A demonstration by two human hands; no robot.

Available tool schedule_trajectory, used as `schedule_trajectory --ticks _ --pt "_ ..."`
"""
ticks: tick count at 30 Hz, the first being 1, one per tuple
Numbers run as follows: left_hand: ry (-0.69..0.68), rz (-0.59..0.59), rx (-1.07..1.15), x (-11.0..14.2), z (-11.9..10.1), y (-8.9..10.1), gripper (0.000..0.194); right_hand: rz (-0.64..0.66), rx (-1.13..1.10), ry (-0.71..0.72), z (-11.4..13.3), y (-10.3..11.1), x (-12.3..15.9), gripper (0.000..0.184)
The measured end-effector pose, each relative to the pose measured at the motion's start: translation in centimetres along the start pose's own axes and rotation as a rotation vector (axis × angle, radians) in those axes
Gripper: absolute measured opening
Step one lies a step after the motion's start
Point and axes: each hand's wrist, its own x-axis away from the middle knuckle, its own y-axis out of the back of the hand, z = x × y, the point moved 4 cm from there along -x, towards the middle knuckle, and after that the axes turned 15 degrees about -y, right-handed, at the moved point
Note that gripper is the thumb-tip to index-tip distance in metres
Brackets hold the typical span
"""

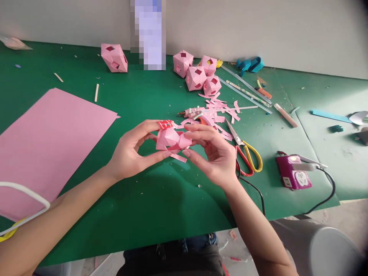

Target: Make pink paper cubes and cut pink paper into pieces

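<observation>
Between my two hands, just above the green table, is a partly open pink paper ball (pixel 169 138) made of folded strips. My left hand (pixel 133 149) grips its left side, thumb below and fingers above. A red patterned wrap (pixel 165 124) covers a fingertip of that hand. On the other side, my right hand (pixel 214 151) pinches the ball's right edge between thumb and fingers. One loose strip end (pixel 178 157) sticks out underneath. Right behind the hands lie a glue gun (pixel 195 112) and a heap of pink paper strips (pixel 214 103).
Scissors (pixel 244 149) with red and yellow handles lie beside my right hand. A purple power adapter (pixel 293 172) with a black cable sits farther right. Pink paper sheets (pixel 54 134) cover the left side. Several finished pink paper balls (pixel 196 78) stand at the back, with another ball (pixel 114 58) apart.
</observation>
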Motion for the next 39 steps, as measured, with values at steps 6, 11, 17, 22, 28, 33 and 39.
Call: schedule_trajectory --ticks 6,11,17,22,28,33,39 --pt "0.006 -0.003 0.009 0.2 -0.5 -0.2 0.065 -0.073 0.014 -0.028 0.1 0.0 0.0 0.021" --pt "0.217 -0.052 0.189 -0.2 -0.7 -0.1 0.057 -0.164 -0.092 -0.046 0.4 0.9 -0.1 0.026" --pt "0.281 -0.021 0.42 -0.6 -0.3 -0.3 0.046 -0.03 -0.119 -0.083 1.0 1.1 -0.1 0.026" --pt "0.375 -0.039 0.453 0.0 0.6 -0.2 0.045 -0.039 -0.101 -0.118 0.8 1.2 0.1 0.023" --pt "0.408 0.0 0.49 0.3 0.6 -0.7 0.046 0.012 -0.124 -0.051 1.0 0.6 0.2 0.029" --pt "0.393 -0.002 0.493 0.1 0.3 -1.0 0.045 -0.026 -0.059 -0.035 1.0 0.4 0.1 0.024" --pt "0.363 -0.025 0.527 0.0 0.2 -1.2 0.039 -0.001 -0.063 -0.02 1.2 0.2 0.2 0.027"
